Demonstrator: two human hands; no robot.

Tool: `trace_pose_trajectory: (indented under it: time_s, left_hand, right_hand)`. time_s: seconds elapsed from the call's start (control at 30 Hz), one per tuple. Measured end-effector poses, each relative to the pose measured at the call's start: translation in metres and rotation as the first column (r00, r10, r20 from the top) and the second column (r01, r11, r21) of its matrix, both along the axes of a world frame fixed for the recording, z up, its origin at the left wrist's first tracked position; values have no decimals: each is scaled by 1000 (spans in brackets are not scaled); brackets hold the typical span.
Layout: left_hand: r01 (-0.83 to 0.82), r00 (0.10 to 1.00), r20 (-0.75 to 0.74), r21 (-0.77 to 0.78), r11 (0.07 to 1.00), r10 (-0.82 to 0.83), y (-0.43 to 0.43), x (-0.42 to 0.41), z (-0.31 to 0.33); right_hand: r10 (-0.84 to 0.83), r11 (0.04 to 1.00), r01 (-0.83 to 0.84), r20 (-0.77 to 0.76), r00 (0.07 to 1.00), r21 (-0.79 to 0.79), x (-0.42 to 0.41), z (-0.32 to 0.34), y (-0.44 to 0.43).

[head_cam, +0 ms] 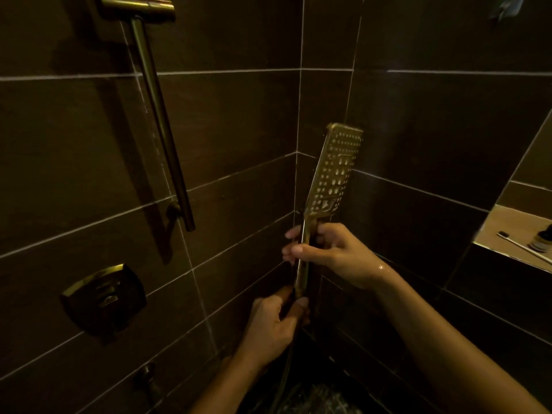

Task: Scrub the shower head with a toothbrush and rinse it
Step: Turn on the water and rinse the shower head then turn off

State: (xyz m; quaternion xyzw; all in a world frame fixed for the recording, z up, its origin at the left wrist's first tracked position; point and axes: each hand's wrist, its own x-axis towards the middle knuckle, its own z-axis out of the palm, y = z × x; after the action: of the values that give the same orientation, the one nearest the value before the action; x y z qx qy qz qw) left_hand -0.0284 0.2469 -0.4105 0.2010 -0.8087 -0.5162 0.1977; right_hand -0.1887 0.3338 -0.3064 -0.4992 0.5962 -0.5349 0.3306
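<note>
Shower head [334, 171] upright, right hand [334, 252] gripping handle, left hand [274, 321] below

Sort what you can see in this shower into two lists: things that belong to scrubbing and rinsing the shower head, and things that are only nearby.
Belongs to the job:
- shower head, held upright by both hands
- right hand, on the handle
- left hand, lower on the handle
- toothbrush, lying in the wall niche

Only nearby:
- small bottle in the niche
- slide rail
- wall control plate
</note>
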Motion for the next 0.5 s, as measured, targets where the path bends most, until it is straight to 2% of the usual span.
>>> trace_pose_trajectory:
  time_s: [0.1,0.17,0.2,0.23,0.27,0.3,0.37,0.47,0.5]
  left_hand:
    - [-99,995,-28,-76,992,97,5,-3,-2]
    - [-108,991,-77,-34,994,105,10,-3,3]
    - [-64,993,-93,53,997,68,12,-3,7]
    - [14,995,-98,179,984,4,12,-2,11]
    - [109,991,-104,325,939,-79,13,-1,17]
    - [193,981,-118,446,874,-157,12,0,21]
    - [330,941,-159,637,697,-299,11,1,23]
    - [471,832,-277,810,350,-480,13,-5,16]
    - [493,802,-303,822,284,-514,14,-8,11]
  right_hand:
    - [-194,981,192,-129,972,-31,10,-4,-6]
    - [-278,960,270,-226,933,-66,14,-6,-8]
    - [-262,965,250,-227,938,-82,14,-5,-6]
    - [-201,978,188,-152,968,-96,15,-3,-5]
    - [-112,988,112,2,994,-109,18,-1,-4]
    - [-9,991,37,214,977,-126,21,0,-4]
    - [143,985,-64,541,829,-161,27,-2,-9]
    - [303,953,-209,707,640,-219,28,-14,-19]
    - [343,937,-263,735,585,-229,28,-18,-21]
